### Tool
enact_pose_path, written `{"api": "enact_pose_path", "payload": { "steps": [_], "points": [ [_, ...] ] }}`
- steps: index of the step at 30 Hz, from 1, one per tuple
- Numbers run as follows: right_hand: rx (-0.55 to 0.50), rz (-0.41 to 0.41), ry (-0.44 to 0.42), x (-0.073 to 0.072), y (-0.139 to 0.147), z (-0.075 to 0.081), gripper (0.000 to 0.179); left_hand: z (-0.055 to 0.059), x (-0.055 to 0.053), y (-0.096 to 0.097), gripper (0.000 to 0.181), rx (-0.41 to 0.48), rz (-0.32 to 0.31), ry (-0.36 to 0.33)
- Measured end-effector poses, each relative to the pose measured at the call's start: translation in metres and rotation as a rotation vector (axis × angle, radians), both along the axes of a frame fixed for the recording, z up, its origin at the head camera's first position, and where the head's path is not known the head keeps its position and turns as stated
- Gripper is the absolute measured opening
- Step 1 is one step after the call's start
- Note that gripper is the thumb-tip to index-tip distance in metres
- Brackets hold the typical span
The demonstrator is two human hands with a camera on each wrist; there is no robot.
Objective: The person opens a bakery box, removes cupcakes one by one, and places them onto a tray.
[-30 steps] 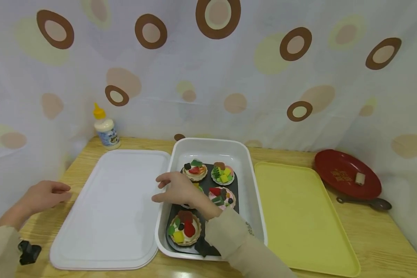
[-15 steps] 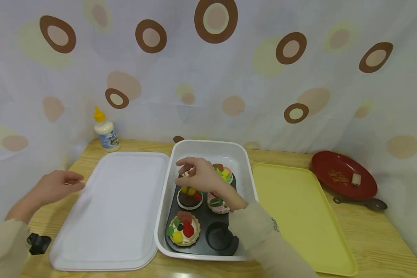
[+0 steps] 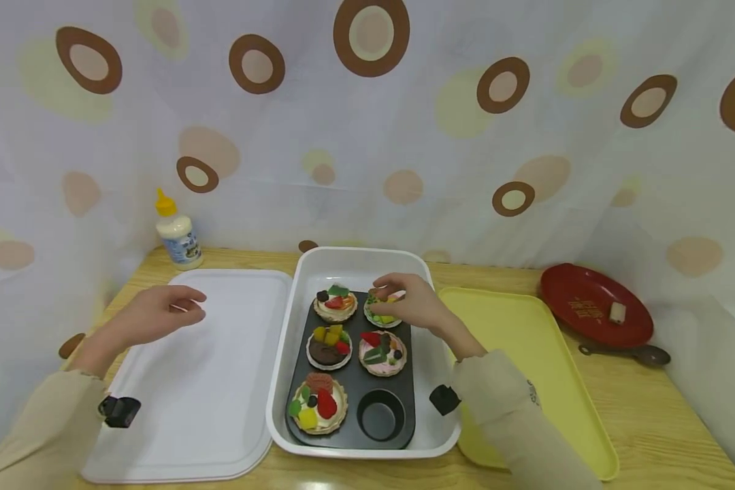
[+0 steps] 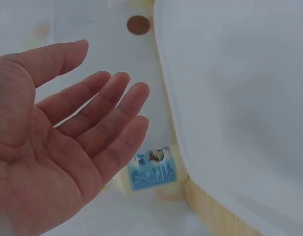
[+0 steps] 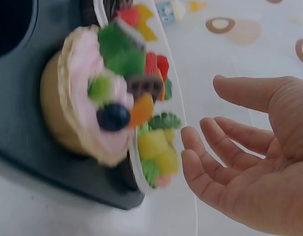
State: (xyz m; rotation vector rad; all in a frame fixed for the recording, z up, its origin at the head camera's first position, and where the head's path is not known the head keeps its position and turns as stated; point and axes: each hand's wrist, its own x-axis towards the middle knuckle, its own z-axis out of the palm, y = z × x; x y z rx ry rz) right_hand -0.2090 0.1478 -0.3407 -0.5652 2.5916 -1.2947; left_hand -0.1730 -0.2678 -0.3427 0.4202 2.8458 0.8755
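My right hand [image 3: 413, 299] hovers over the back right tart [image 3: 384, 317], fingers loosely bent and holding nothing. In the right wrist view, its fingertips [image 5: 191, 157] are close to that tart's yellow and green topping [image 5: 159, 150]. A dark muffin tin [image 3: 356, 415] lies inside a white tray [image 3: 437, 435] and carries several fruit tarts, including a pink-cream one [image 3: 382, 354] and a chocolate one [image 3: 329, 347]. The dark bottom of its front right cup [image 3: 381, 415] shows. Above a white lid [image 3: 190, 408] hangs my left hand [image 3: 153, 314], palm bare and fingers relaxed in the left wrist view.
A yellow tray [image 3: 527, 367] lies right of the white one. Beyond it are a red plate [image 3: 594, 306] with a small pale block [image 3: 617, 312] and a dark spoon [image 3: 646, 354]. A yellow-capped bottle [image 3: 180, 238] stands back left, near the patterned curtain [image 3: 343, 136].
My right hand has moved right across the muffin tin, from the left tarts to the back right one, uncovering the front right cup. My left hand has moved right, over the white lid.
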Motion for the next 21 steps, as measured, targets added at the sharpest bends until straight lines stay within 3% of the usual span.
{"api": "enact_pose_path", "payload": {
  "steps": [5,13,21],
  "points": [
    [0.005,-0.038,-0.058,-0.001,0.017,0.0,0.044,-0.011,-0.005,0.033,0.04,0.084,-0.034,-0.003],
    [0.045,-0.095,-0.079,-0.002,0.027,-0.003,0.044,-0.032,-0.008,0.075,0.039,0.163,-0.01,-0.085],
    [0.065,-0.129,-0.094,-0.003,0.034,-0.004,0.044,-0.042,-0.009,0.093,0.051,0.28,-0.007,-0.203]
  ]
}}
